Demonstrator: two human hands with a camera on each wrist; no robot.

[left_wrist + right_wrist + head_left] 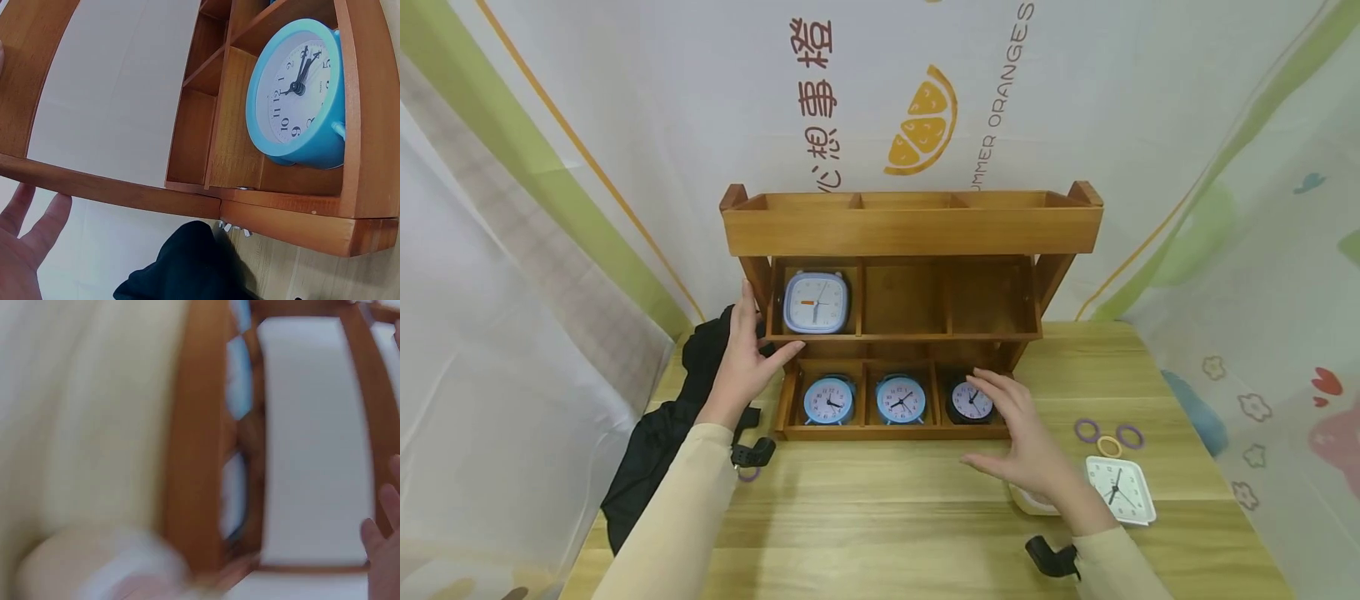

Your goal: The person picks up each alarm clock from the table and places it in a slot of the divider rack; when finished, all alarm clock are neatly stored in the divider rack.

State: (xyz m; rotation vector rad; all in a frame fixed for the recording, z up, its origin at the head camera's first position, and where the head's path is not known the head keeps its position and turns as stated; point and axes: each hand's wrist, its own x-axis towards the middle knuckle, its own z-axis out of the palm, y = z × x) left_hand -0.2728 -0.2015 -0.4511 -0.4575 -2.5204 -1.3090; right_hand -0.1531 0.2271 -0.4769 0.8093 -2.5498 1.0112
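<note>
My left hand (747,367) is at the left side of a wooden tiered shelf (913,233), its fingers straight and thumb spread toward the middle tier's front edge. In the left wrist view its fingertips (57,205) meet the shelf's side bar. My right hand (1018,433) hovers before the bottom tier with fingers spread, holding nothing. It overlaps the edge of a black clock (970,401) in the right compartment. Two blue round clocks, the left (829,401) and the middle one (900,400), stand beside it. A lavender square clock (817,303) sits in the middle tier's left compartment.
On the table's right lie a white square clock (1122,492), a cream-coloured object (1030,502) partly under my right arm, and purple and yellow rings (1109,447). Black cloth (651,450) is heaped at the left. A printed curtain (700,125) hangs behind.
</note>
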